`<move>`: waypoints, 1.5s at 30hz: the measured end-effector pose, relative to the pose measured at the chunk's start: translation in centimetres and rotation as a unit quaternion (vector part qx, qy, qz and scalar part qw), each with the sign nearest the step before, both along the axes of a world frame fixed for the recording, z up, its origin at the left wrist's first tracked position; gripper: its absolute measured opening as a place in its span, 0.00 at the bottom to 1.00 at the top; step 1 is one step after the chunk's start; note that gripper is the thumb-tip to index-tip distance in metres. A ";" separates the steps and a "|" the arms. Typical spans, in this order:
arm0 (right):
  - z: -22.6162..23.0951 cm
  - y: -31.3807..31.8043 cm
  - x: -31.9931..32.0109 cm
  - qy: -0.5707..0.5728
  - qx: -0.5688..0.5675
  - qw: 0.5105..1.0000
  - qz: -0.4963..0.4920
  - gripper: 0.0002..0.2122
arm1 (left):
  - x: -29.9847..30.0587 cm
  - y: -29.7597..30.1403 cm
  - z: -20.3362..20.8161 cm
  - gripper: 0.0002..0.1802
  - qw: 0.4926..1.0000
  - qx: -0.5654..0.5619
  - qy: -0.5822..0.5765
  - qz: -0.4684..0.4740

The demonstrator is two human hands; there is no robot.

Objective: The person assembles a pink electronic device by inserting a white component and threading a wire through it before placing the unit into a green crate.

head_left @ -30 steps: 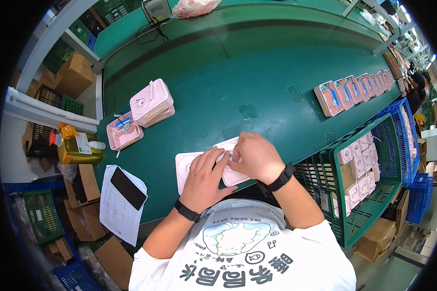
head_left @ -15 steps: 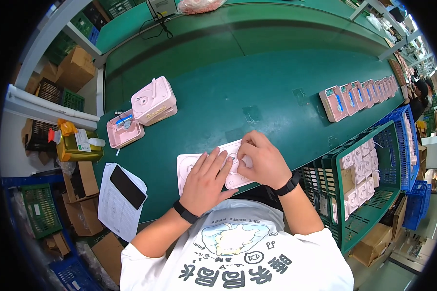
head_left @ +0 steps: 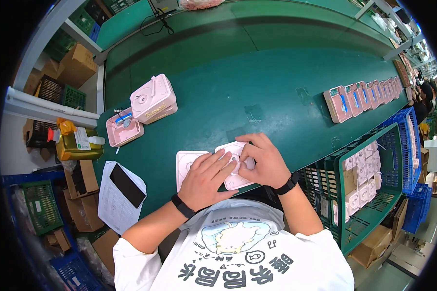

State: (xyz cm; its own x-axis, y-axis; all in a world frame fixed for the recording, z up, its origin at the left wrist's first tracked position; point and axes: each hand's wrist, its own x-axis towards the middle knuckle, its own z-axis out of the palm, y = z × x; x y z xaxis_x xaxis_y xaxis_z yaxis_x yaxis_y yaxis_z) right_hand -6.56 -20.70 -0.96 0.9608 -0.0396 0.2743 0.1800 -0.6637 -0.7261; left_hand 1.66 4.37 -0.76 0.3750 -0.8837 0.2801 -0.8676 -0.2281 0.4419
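Note:
Two flat pale-pink square covers lie side by side on the green table in front of me: the left cover (head_left: 183, 165) and the right cover (head_left: 236, 183). Across both of them rests my left hand (head_left: 206, 178), palm down, its fingers stretched out and touching the right cover near a small round part at its middle. My right hand (head_left: 267, 162) is over the right cover's right side. Its thumb and index finger are bent together in a pinch close to that round part, and whatever they hold is hidden.
Stacked pink boxes (head_left: 154, 99) and an open pink box (head_left: 125, 133) with blue parts stand at left. A black phone (head_left: 127, 185) lies on papers. Open pink cases (head_left: 338, 105) line the right. A green crate (head_left: 347, 194) of pink parts stands beside the table.
My view has shifted slightly. Both hands stay on the covers in nearly the same pose, the right fingers still pinched.

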 end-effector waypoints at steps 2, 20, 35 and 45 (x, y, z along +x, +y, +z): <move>-0.1 -0.1 -0.1 0.003 0.002 1.000 -0.001 0.10 | 0.0 -0.3 0.2 0.45 1.000 0.017 -0.019 -0.007; -2.5 -1.5 -0.7 0.001 0.074 0.997 -0.009 0.11 | -0.1 -0.7 3.4 0.38 0.997 0.062 -0.035 0.000; -3.7 -2.8 -6.4 0.009 0.148 0.977 -0.155 0.13 | 0.3 -7.8 0.9 0.09 1.000 -0.022 -0.006 0.013; -3.6 -2.2 -5.8 -0.040 0.084 0.985 -0.142 0.13 | 0.0 -8.6 0.9 0.08 0.998 -0.035 -0.003 0.045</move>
State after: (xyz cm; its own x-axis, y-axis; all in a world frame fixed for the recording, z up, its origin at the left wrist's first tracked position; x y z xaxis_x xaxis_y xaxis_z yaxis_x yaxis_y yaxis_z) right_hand -12.38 -22.94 -4.60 0.8796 -0.3556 0.3160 0.0653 -0.5677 -0.8206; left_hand 1.65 -4.25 0.12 0.4497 -0.8248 0.3428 -0.8476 -0.2731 0.4550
